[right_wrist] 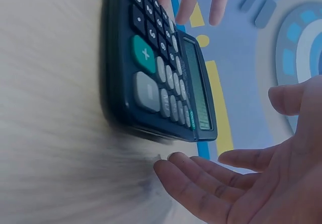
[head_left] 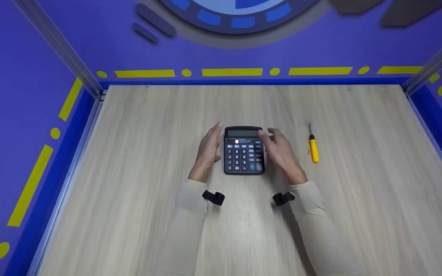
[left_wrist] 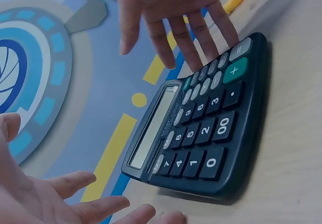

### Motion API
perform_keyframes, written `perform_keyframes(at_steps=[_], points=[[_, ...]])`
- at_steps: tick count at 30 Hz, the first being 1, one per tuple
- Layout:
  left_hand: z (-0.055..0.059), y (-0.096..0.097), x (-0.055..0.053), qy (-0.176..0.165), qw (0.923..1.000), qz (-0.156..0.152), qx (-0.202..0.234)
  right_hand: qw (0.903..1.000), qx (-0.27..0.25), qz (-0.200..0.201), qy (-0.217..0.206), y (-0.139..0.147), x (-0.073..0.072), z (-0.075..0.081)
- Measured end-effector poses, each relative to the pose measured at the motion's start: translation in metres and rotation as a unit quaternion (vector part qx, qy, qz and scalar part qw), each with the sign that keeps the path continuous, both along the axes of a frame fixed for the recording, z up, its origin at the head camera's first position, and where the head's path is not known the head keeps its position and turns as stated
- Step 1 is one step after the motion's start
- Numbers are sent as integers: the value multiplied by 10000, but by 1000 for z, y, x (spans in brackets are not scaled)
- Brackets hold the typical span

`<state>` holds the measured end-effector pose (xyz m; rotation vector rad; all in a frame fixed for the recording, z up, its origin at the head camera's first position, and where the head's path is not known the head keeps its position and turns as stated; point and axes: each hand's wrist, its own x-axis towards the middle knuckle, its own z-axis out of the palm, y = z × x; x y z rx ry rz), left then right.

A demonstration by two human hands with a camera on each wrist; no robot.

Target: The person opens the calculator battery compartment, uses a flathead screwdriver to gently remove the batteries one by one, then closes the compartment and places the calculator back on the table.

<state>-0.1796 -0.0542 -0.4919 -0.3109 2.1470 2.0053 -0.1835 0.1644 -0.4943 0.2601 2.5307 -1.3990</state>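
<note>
A black desk calculator (head_left: 244, 155) lies face up on the wooden table, its display (head_left: 243, 133) at the far end. In the left wrist view its number keys and a green plus key (left_wrist: 235, 70) show plainly. My left hand (head_left: 207, 147) is beside the calculator's left edge, palm turned inward, fingers extended. On the other side my right hand (head_left: 280, 150) stands close to the right edge, its thumb near the upper right corner in the head view. The right wrist view shows the right hand's fingers (right_wrist: 201, 189) spread beside the calculator, with nothing between them.
To the right of my right hand lies a screwdriver (head_left: 313, 149) with a yellow handle. Blue walls with yellow markings (head_left: 232, 72) border the table (head_left: 140, 153) at the back and both sides. Each sleeve cuff has a black wrist mount (head_left: 214, 197).
</note>
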Motion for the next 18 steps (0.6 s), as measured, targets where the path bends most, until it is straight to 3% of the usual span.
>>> perform_keyframes(at_steps=[5,12,18], points=[[-4,1,2,-166,9997,63,163,9998,-91,-80,-150,1,1,-4],[-10,1,3,-297,9990,117,317,9960,-837,-253,-180,2,1,-11],[-13,1,3,-342,9987,169,328,9929,-1152,-217,-178,4,0,-15]])
